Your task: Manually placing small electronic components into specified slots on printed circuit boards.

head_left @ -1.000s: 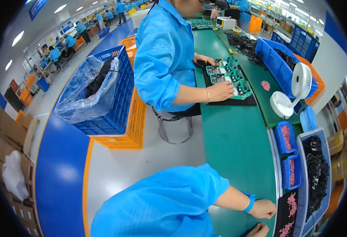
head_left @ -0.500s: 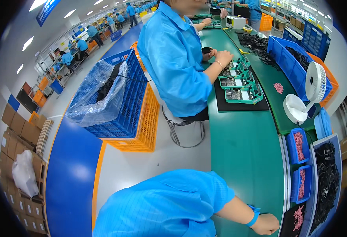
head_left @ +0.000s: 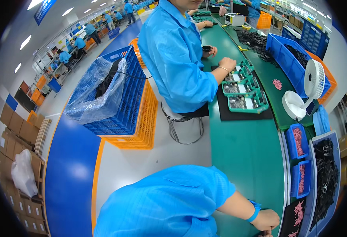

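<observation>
The left hand (head_left: pixel 267 219) curls beside the mostly cut-off right hand (head_left: pixel 266 234), any grip impossible to tell; pink pieces (head_left: pixel 298 213) lie near right on a black mat (head_left: pixel 288 216), probably spread for easy reach.

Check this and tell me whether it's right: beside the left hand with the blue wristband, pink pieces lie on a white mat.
Wrong on colour: the mat is black, as the head view shows. Pink pieces do lie on it, beside the left hand with the blue wristband.

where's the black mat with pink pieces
At the head view's lower right, the black mat lies just right of the left hand, below the small blue bins.
</observation>
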Available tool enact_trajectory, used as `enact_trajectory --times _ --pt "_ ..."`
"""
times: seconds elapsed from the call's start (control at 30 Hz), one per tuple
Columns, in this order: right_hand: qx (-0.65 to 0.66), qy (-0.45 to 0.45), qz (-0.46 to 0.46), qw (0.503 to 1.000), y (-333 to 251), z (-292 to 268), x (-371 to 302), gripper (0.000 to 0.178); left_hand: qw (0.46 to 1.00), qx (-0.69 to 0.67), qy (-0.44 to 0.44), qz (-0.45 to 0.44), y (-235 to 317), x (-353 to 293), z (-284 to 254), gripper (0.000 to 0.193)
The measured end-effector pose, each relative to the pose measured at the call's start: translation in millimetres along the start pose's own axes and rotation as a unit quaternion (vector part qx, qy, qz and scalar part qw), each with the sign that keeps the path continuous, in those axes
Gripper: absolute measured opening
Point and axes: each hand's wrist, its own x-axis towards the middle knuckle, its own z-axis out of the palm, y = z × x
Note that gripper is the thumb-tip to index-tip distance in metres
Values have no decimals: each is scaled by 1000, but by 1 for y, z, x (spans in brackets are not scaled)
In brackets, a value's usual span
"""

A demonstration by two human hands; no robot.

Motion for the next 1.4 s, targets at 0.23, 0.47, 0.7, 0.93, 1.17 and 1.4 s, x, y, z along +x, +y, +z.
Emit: enact_trajectory --times 0.23,0.47,0.7,0.93,1.17,1.4 --pt "119 5 31 992 -8 2 0 22 999 28 -44 5 -9 2 7 11" --pt "117 5 31 993 -14 2 1 25 991 55 21 119 -11 -5 10 9" --pt "95 13 33 995 -17 4 -1 25 986 22 -1 165 7 -9 -11 25" --pt "103 1 7 995 2 0 3 24 987 98 32 122 4 -9 0 14" --pt "130 17 -35 991 7 4 1 30 1000 -7 -3 27 51 -22 -28 11" --pt "93 44 -45 994 13 7 -1 26 973 -226 -9 -49 94 -110 -89 10"
